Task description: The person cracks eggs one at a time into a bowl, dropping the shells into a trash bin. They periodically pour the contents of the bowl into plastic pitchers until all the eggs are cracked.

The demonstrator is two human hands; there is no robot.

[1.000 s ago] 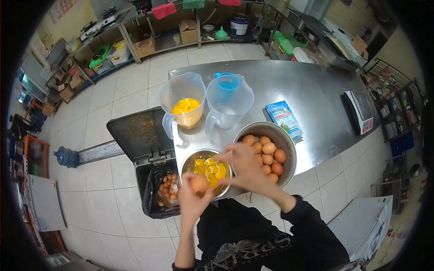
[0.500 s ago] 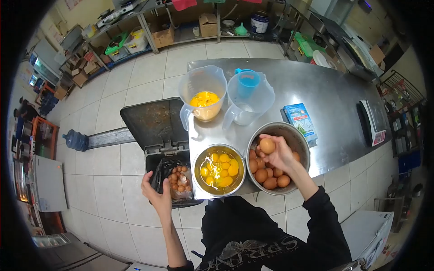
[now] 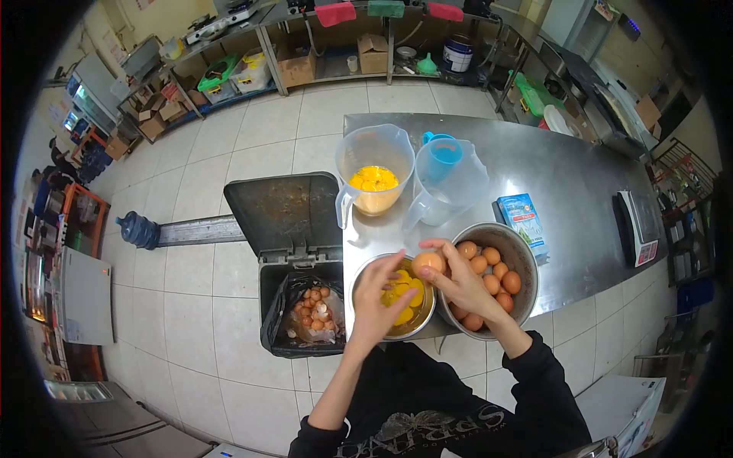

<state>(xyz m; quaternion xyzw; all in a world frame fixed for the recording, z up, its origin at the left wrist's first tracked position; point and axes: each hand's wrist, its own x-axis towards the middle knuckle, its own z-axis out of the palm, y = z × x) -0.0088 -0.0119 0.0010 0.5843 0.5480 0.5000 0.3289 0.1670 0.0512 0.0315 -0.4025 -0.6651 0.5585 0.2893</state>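
Note:
A whole brown egg (image 3: pixel 429 264) is gripped in the fingers of my right hand (image 3: pixel 458 278), above the right rim of the metal bowl (image 3: pixel 427 317). Several yellow yolks (image 3: pixel 405 294) in clear egg white lie in that bowl. Over the bowl's left side, my left hand (image 3: pixel 376 296) holds nothing, its fingers apart and close to the egg. Just right of the bowl stands a deep metal pot (image 3: pixel 532 304) with several brown eggs (image 3: pixel 492 284) in it. My hands hide part of the bowl.
Left of the table (image 3: pixel 565 172) stands an open bin (image 3: pixel 267 305) with eggshells (image 3: pixel 314 309) in a black bag. Behind the bowl are a jug of yolks (image 3: pixel 374 195), a second clear jug (image 3: pixel 443 202) with a blue cup (image 3: pixel 443 156), and a blue carton (image 3: pixel 523 221). A scale (image 3: pixel 635 229) sits right.
My right hand has carried the egg left from the pot to the bowl. My left hand has moved from the bin to over the bowl. The view has shifted slightly.

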